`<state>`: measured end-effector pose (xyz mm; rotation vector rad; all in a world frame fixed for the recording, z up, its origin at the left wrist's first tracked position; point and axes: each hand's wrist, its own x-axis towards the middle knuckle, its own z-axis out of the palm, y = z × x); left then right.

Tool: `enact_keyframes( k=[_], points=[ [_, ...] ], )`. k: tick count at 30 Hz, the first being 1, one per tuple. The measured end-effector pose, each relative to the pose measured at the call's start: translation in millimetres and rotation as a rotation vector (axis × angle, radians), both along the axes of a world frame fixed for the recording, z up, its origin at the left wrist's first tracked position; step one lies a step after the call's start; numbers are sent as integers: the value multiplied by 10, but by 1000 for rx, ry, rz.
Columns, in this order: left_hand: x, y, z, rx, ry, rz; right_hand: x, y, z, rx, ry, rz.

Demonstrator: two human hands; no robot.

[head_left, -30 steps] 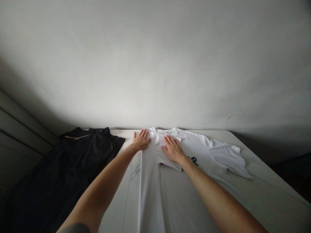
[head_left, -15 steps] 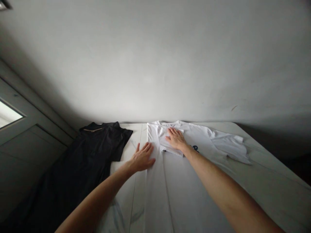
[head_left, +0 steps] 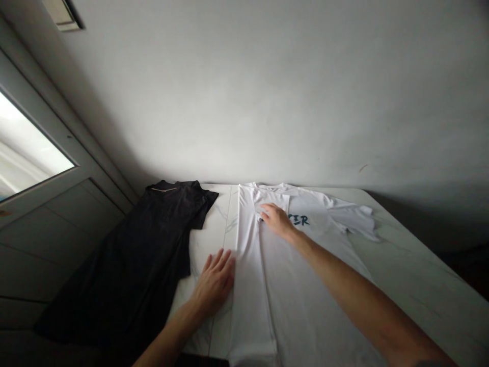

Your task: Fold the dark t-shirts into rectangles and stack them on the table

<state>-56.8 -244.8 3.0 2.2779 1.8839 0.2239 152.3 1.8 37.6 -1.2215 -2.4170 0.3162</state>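
A white T-shirt point(head_left: 305, 275) with dark green lettering lies spread on the table, its collar toward the wall. Its left side is folded inward in a long strip, and the left sleeve lies over the chest. My right hand point(head_left: 277, 219) is at that folded sleeve, fingers loosely bent and apart, holding nothing; it hides part of the lettering. Beside the shirt's left folded edge, my left hand point(head_left: 216, 278) rests flat with its fingers stretched out. To the left lies a black T-shirt point(head_left: 133, 255), its lower part hanging toward the near left.
The marble-patterned table point(head_left: 405, 255) reaches back to a pale grey wall point(head_left: 244, 92). On the left stands a door point(head_left: 46, 204) with a bright glass pane. A framed object point(head_left: 63, 15) hangs at the upper left.
My left hand has slid toward me along the shirt's folded edge. My right hand has lifted from lying flat and moved slightly nearer, uncovering more lettering. The view has shifted.
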Motion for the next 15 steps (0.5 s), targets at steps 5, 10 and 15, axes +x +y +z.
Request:
enact_keyframes(
  k=[5, 10, 15],
  points=[
    [80, -1, 50, -18, 5, -66, 122, -1080, -157, 1, -184, 289],
    [129, -35, 108, -56, 21, -48, 304, -1382, -78, -38, -308, 192],
    [295, -210, 112, -54, 22, -85, 178, -1314, -86, -27, -265, 273]
  ],
)
